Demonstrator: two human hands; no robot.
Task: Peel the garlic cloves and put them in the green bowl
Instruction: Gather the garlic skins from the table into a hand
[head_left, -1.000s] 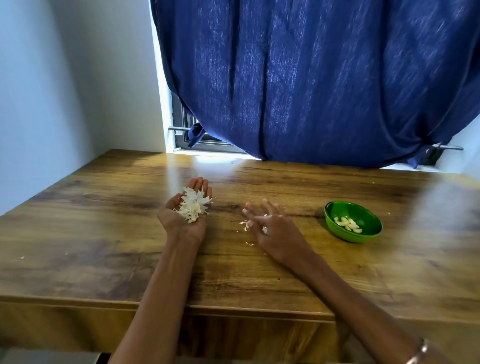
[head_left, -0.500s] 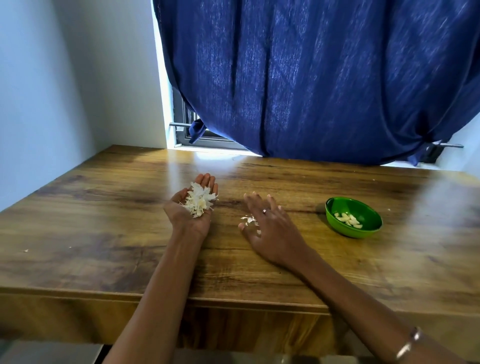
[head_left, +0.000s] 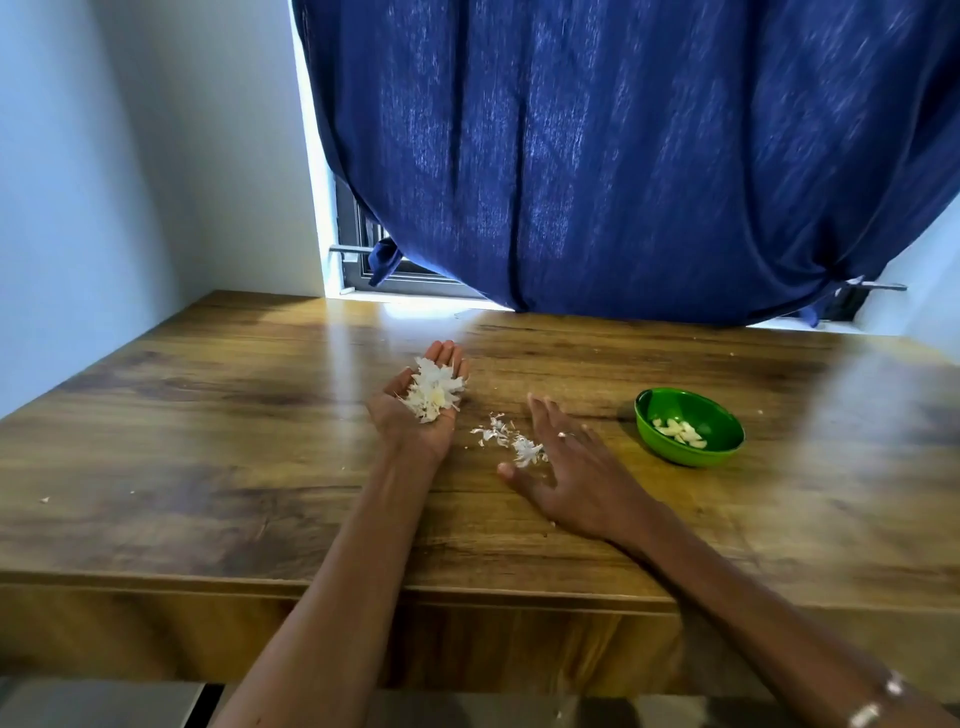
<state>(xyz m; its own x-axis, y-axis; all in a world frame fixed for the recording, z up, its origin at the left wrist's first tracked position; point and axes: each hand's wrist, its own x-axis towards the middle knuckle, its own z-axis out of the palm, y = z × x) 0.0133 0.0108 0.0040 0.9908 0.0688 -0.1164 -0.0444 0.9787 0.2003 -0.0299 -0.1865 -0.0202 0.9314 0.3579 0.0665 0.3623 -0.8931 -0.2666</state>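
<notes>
My left hand (head_left: 415, 410) lies palm up on the wooden table (head_left: 208, 415), cupping a heap of white garlic skins (head_left: 434, 388) on its straight fingers. My right hand (head_left: 571, 467) lies flat, palm down, fingers spread, its edge against a small scatter of loose garlic skins (head_left: 511, 441) on the table between the two hands. The green bowl (head_left: 711, 460) stands to the right of my right hand and holds several peeled garlic cloves (head_left: 680, 431).
A dark blue curtain (head_left: 623, 156) hangs over the window at the table's far edge. A white wall stands to the left. Tiny skin flakes (head_left: 45, 500) lie near the table's left front. The table's front edge runs below my forearms.
My right hand has flattened and slid over the table, gathering the loose skins into a line toward my left hand. The left hand has kept its heap of skins.
</notes>
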